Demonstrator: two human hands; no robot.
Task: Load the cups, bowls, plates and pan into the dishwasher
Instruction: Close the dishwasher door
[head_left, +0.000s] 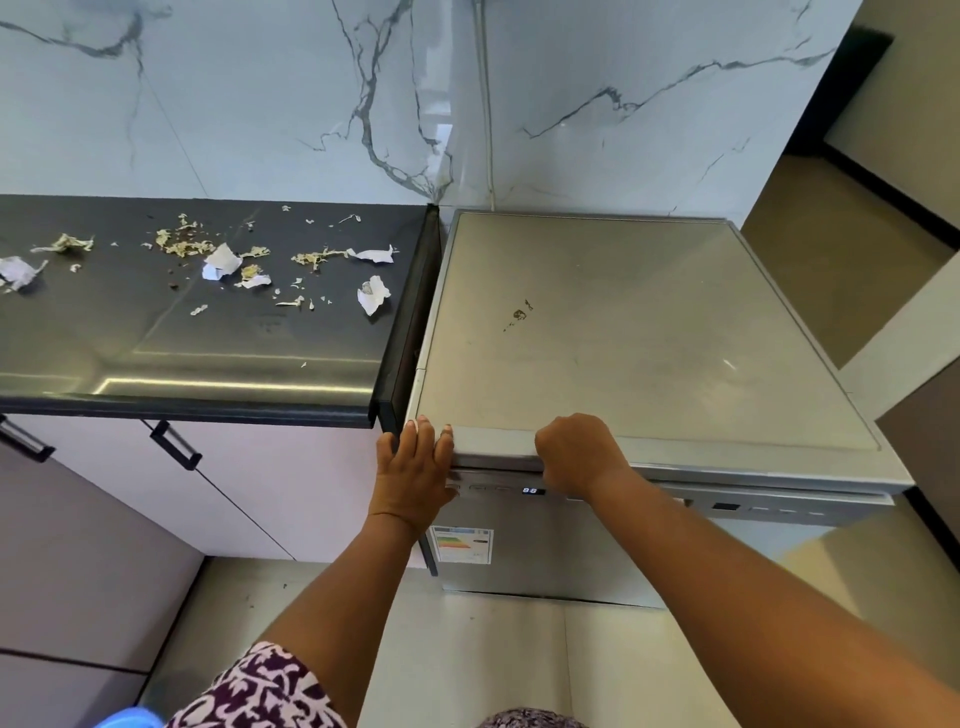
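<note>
You are standing in front of the dishwasher (597, 540), a silver freestanding unit set against the marbled wall (311, 93), just to the right of the dark surface (208, 353). Its door is standing shut, with a small lit display (533, 490) glowing on the control strip and an energy label (462, 544) sticking to the upper left of the door front.

Your left hand (415, 467) is lying flat with its fingers straight, pressing against the front left corner of the dishwasher, fingertips reaching up to the edge of its top panel (649, 332). Your right hand (582, 454) is curling over the front lip of the machine, knuckles up, its fingers tucking under the top edge of the door and gripping it there; the fingertips themselves are hidden beneath the lip.

A small brown stain (518, 315) is marking the middle of the top panel. On the dark surface, torn paper scraps (222, 261) and dry crumbled bits (182, 244) are lying scattered toward the back. Below it, pale cabinet doors with black handles (175, 446) are showing. No cups, bowls, plates or pan are appearing in view.
</note>
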